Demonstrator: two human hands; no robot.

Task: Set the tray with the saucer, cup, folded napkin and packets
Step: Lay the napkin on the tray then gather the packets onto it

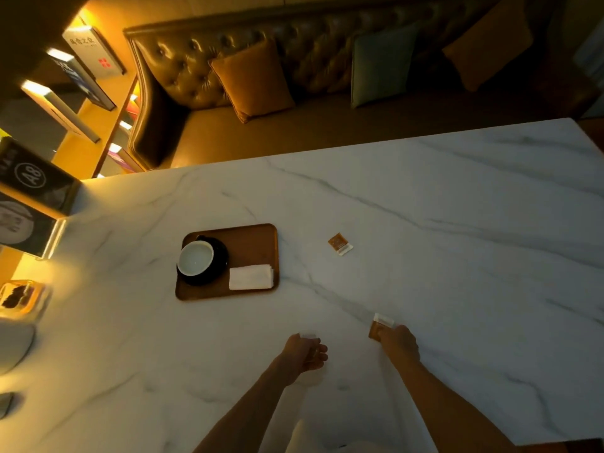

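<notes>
A brown wooden tray [251, 238] lies on the marble table. On its left side a black saucer [219, 260] carries a cup [195, 258] with a white inside. A folded white napkin [251, 277] lies at the tray's near right corner. One brown and white packet [340, 244] rests on the table to the right of the tray. My right hand [399, 345] pinches a second brown packet [379, 326] at the near side of the table. My left hand [306, 352] is curled, with a small white edge of something [309, 336] showing at its fingertips.
The white marble table [425, 223] stretches far to the right. A tufted leather bench with cushions [255, 80] runs behind it. Shelves with books and lit boxes [36, 178] stand at the left, and a small dish [19, 297] sits at the table's left edge.
</notes>
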